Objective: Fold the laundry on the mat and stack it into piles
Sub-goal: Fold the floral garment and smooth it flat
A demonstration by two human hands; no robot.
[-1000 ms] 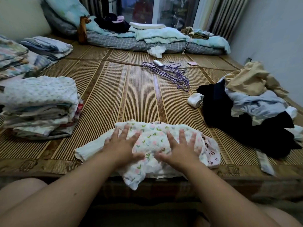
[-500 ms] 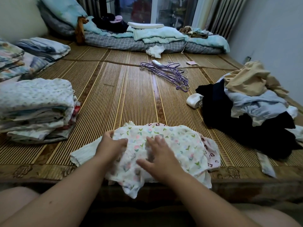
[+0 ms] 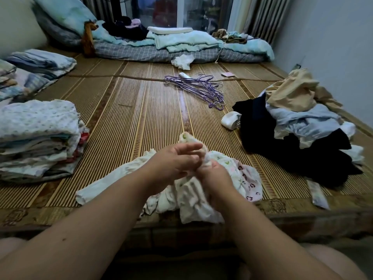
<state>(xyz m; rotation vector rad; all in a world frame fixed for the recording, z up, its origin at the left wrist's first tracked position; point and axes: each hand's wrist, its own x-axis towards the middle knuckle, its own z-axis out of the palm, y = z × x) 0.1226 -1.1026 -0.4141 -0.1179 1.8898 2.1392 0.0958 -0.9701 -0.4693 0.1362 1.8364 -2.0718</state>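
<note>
A second ago both hands lay flat on the flowered garment (image 3: 193, 190); now they have bunched it up at the near edge of the mat (image 3: 129, 118). The left hand (image 3: 173, 160) curls around a raised fold, the right hand (image 3: 214, 176) pinches cloth beside it. Folded stack (image 3: 38, 136) left, unsorted heap (image 3: 292, 126) right: refolding seems underway

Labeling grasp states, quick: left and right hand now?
Left hand: closed on the floral garment.
Right hand: closed on the same garment, lower down.
</note>
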